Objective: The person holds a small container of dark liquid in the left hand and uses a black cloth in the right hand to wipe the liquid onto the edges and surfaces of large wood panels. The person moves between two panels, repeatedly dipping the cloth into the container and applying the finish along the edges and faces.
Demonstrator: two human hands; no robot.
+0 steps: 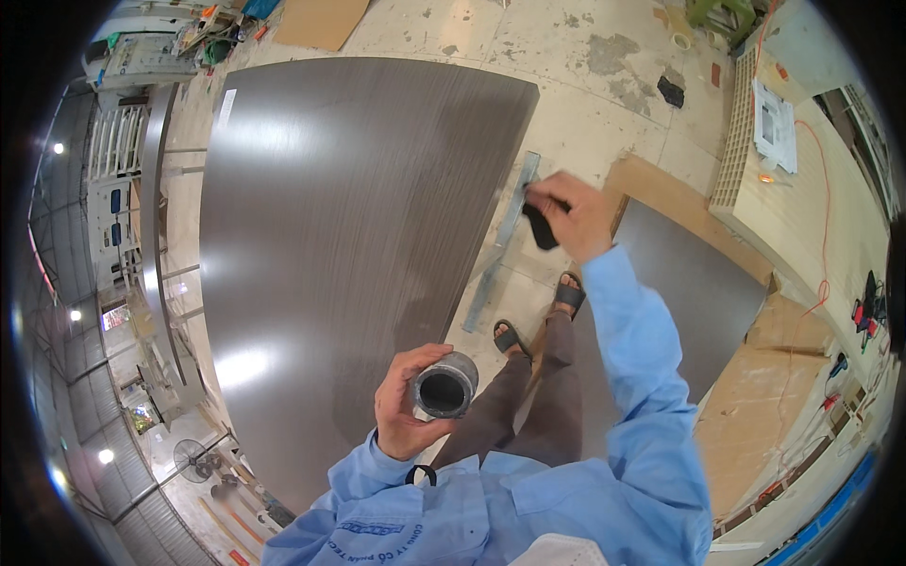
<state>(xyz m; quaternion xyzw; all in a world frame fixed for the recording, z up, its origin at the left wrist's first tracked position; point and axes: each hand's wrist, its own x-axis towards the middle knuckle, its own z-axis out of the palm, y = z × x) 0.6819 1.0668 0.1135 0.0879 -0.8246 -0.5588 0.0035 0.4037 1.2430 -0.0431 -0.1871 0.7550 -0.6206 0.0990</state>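
My left hand [404,401] is wrapped round a grey cylindrical container [445,385], its dark round mouth turned up toward me. Out to the right, my right hand [576,215] pinches a black cloth-like piece [541,229], slightly blurred; its exact kind does not show. That piece hangs beside the right edge of a large dark grey-brown panel with fine wood grain [349,198]. The panel lies flat in front of me and to the left, with bright light reflections on its surface. Neither hand touches the panel.
A metal strip [500,245] lies beside the panel. At right are another grey panel [651,311], brown cardboard [755,415] and a pale ribbed slab [802,208] with an orange cord. A black scrap [671,91] lies on the floor; a fan [193,459] stands lower left.
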